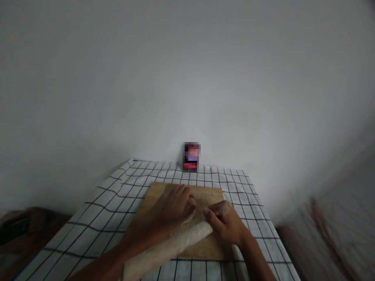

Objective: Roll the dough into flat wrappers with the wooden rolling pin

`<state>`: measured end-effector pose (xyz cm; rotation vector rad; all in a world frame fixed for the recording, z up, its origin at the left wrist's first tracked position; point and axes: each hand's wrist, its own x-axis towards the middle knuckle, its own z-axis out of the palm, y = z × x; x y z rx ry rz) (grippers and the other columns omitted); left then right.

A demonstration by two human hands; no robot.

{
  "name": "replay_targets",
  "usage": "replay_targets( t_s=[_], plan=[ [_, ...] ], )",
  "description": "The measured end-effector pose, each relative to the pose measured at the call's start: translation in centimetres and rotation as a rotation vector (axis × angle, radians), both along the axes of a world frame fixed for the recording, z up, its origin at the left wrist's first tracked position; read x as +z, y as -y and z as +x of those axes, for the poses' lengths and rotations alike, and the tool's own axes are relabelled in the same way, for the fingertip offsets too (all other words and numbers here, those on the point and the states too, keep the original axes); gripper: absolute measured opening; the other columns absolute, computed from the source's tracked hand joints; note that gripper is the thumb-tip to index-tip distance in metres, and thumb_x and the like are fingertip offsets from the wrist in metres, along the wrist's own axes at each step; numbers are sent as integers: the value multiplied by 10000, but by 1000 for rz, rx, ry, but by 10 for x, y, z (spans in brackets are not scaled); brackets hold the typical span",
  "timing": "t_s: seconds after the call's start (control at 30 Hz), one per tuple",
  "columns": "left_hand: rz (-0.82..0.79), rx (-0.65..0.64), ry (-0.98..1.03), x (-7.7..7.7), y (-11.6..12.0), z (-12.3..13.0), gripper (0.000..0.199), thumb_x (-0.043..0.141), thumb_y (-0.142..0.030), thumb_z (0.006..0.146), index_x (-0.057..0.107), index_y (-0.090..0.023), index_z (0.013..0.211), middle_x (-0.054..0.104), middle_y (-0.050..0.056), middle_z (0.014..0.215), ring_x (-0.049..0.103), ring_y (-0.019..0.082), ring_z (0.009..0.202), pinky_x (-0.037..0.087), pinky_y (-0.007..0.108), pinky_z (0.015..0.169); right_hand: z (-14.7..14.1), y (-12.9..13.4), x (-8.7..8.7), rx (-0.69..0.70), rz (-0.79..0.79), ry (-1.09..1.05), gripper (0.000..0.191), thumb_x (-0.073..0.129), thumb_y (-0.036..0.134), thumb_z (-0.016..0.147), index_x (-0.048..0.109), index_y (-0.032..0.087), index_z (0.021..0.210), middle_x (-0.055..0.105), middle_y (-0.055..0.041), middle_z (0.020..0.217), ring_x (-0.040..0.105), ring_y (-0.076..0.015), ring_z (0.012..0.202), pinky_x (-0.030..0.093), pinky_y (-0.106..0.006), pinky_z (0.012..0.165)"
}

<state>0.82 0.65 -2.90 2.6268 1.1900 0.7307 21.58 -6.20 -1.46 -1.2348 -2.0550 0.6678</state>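
Note:
My left hand point(181, 201) rests over the middle of a wooden board point(211, 249), its fingers curled. A pale patch shows by its thumb, but what lies under the fingers is hidden. To its right, my right hand point(224, 218) is also closed, with the thumb pointing left and whitish dust on the fingers. Whatever that hand grips cannot be made out. A thick pale rod point(166, 251), possibly a rolling pin, slants from near the right thumb toward the lower left, beside my left forearm.
Beneath the board lies a white tablecloth point(243, 195) with black grid lines. A small blurred red and dark packet-like item point(191, 157) stands at the table's back edge against the pale wall point(187, 78). Dark objects point(29, 226) flank the table, blurred.

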Motion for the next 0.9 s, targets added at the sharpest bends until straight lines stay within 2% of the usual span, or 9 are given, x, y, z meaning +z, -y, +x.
replay_targets(
  t_s=[0.1, 0.17, 0.27, 0.33, 0.5, 0.67, 0.77, 0.9],
  plan=[
    [-35, 2, -90, 14, 5, -3, 226, 419, -315, 981, 625, -222, 992, 662, 57, 1053, 587, 265, 1083, 415, 414, 1025, -11, 4, 4, 44, 10, -11, 531, 370, 465, 1033, 261, 209, 581, 272, 50, 559, 302, -87, 498, 196, -284, 525],
    [-51, 22, -114, 18, 7, -4, 247, 454, -330, 970, 638, -218, 1091, 672, 68, 1182, 577, 282, 1169, 397, 420, 1074, -17, 6, 10, 84, 22, -25, 521, 373, 447, 1033, 275, 206, 582, 292, 48, 563, 320, -86, 498, 200, -289, 528],
    [-75, 24, -151, 15, 7, -6, 507, 590, -412, 898, 556, -173, 1343, 554, 137, 1464, 459, 346, 1379, 310, 506, 1175, -24, 10, 16, 150, 8, -64, 492, 383, 417, 1033, 303, 202, 597, 350, 44, 590, 367, -85, 521, 225, -285, 545],
    [-92, -24, -180, 10, 5, -9, 617, 598, -390, 895, 474, -134, 1443, 458, 172, 1557, 375, 344, 1460, 257, 529, 1214, -26, 12, 17, 172, -12, -80, 479, 394, 402, 1029, 303, 202, 603, 373, 43, 606, 382, -87, 537, 235, -282, 550],
    [-73, -147, -126, -6, -3, -12, 549, 501, -191, 928, 479, -162, 1475, 438, 124, 1584, 345, 303, 1493, 246, 491, 1246, -23, 9, 8, 102, -32, -32, 506, 411, 423, 1021, 271, 207, 586, 286, 51, 572, 317, -93, 507, 209, -297, 538],
    [-108, -215, -20, -20, -13, -12, 496, 415, -236, 1006, 487, -219, 1496, 426, 78, 1594, 342, 295, 1498, 215, 515, 1260, -15, 3, -6, 41, -69, -52, 527, 409, 443, 1025, 250, 209, 580, 267, 53, 558, 296, -93, 504, 203, -294, 533],
    [-120, -233, -15, -26, -17, -14, 494, 435, -271, 1004, 497, -239, 1493, 422, 76, 1593, 346, 300, 1497, 206, 543, 1260, -9, 0, -14, 10, -71, -54, 535, 403, 461, 1033, 251, 208, 587, 279, 50, 561, 329, -97, 517, 234, -288, 546],
    [-77, -150, 9, -33, -16, -13, 511, 414, -261, 1009, 463, -266, 1518, 448, 58, 1581, 391, 293, 1475, 244, 549, 1256, 0, -1, -25, -53, -57, -27, 561, 389, 521, 1031, 304, 214, 569, 341, 34, 560, 391, -120, 533, 345, -290, 588]
  ],
)
